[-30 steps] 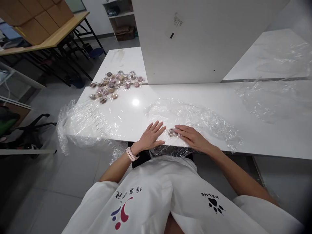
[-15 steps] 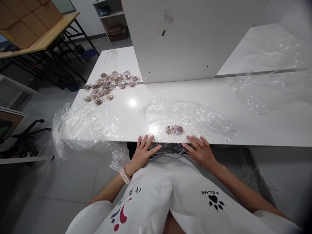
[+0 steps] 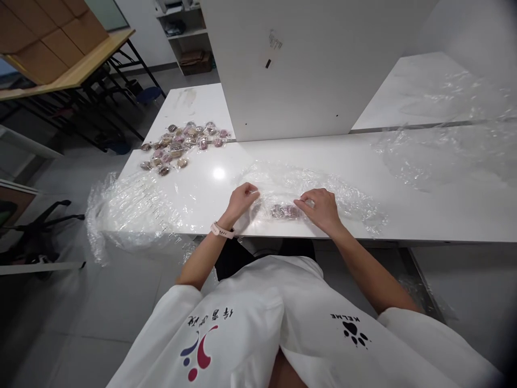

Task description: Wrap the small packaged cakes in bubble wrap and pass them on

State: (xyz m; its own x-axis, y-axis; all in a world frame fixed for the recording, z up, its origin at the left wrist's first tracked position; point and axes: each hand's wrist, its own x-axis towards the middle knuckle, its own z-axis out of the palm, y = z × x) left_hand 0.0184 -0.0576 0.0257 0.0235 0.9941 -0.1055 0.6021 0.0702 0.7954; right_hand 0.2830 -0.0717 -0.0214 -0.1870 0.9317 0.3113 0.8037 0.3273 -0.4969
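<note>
A sheet of clear bubble wrap [image 3: 319,182] lies on the white table in front of me. Near the front edge, a small brown and pink item [image 3: 285,211] sits under a fold of the film; its kind is hard to make out. My left hand [image 3: 241,200] pinches the film's edge to the left of the item. On the item's right, my right hand [image 3: 321,207] pinches the same edge between thumb and fingers. The film is stretched between both hands, over the item.
Several small wrapped items [image 3: 177,146] lie in a loose group at the far left of the white table [image 3: 194,199]. More clear film [image 3: 137,205] hangs over the left front edge, and another film sheet [image 3: 440,151] lies at right. An upright white panel [image 3: 291,91] stands behind.
Both hands have moved from the table's front edge up onto it and closed on the film. The film's near edge has been lifted and folded away from me over the item.
</note>
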